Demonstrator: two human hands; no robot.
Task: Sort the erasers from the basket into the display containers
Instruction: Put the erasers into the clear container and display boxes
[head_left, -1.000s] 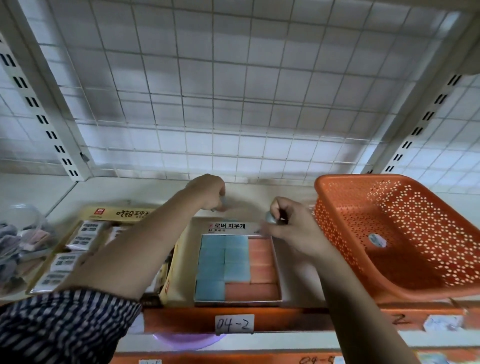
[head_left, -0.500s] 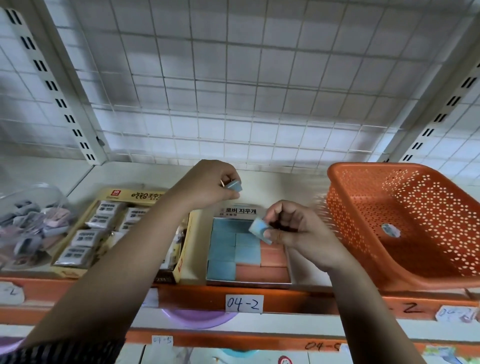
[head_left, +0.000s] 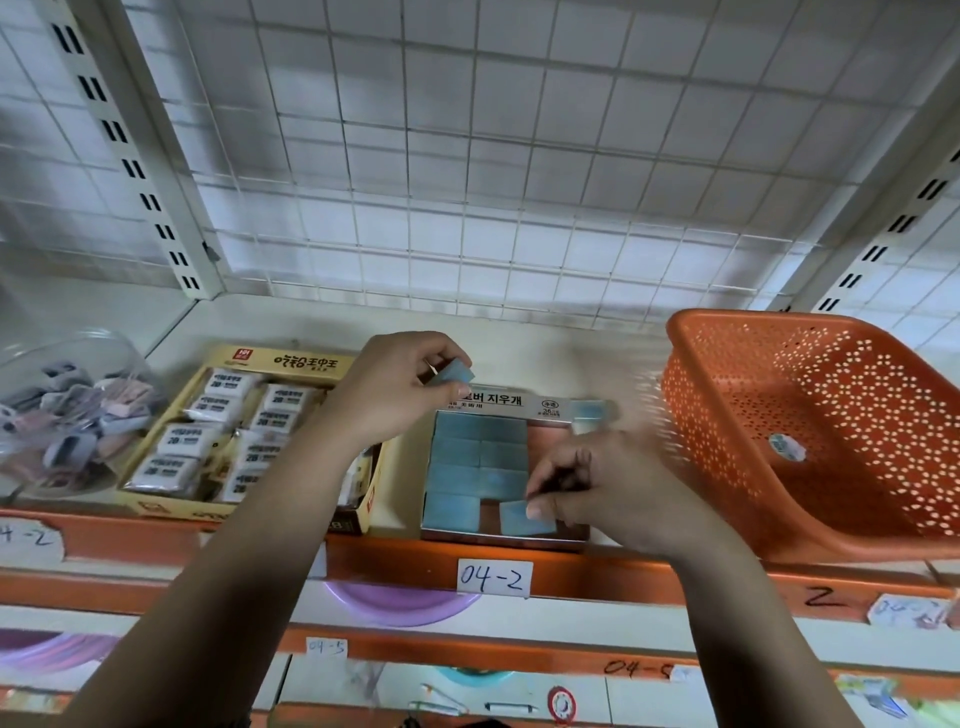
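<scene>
A blue eraser (head_left: 452, 374) is pinched between thumb and fingertips of the left hand (head_left: 395, 384), above the back edge of the display box (head_left: 498, 401). A second blue eraser (head_left: 519, 519) is gripped by the thumb and curled fingers of the right hand (head_left: 613, 483) at the box's front right, beside the blue rows filling its left side. The box is stood at the shelf's (head_left: 571, 353) front edge, the orange basket (head_left: 857, 415) just right of it with one small eraser (head_left: 787, 447) inside.

Blue eraser (head_left: 527, 517) at display box (head_left: 467, 535) front, second eraser (head_left: 453, 373) above, orange basket (head_left: 727, 415) alongside
</scene>
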